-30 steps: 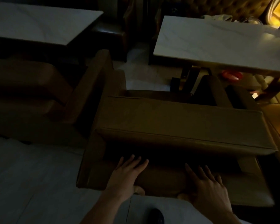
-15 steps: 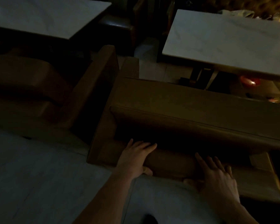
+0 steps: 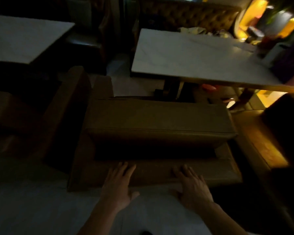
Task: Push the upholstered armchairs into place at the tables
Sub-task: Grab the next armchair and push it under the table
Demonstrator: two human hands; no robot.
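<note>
A brown upholstered armchair point(image 3: 159, 119) stands in the middle of the dim room, its back toward me and its front under the near edge of a white marble table point(image 3: 185, 53). My left hand point(image 3: 119, 185) lies flat with straight fingers against the lower back edge of the chair. My right hand point(image 3: 192, 185) presses the same edge a little to the right, fingers spread. A second brown armchair point(image 3: 64, 116) sits close on the left, facing another white table point(image 3: 20, 38).
A tufted bench point(image 3: 190, 16) runs behind the right table. Bottles and boxes point(image 3: 278, 51) crowd that table's far right end. Another seat point(image 3: 261, 141) glows yellow on the right, close to the chair. Pale floor tiles point(image 3: 32, 209) stretch under me.
The armchair has slid forward toward the right table with both hands on its back edge. The view has lifted and shows more of the table and the lit right side.
</note>
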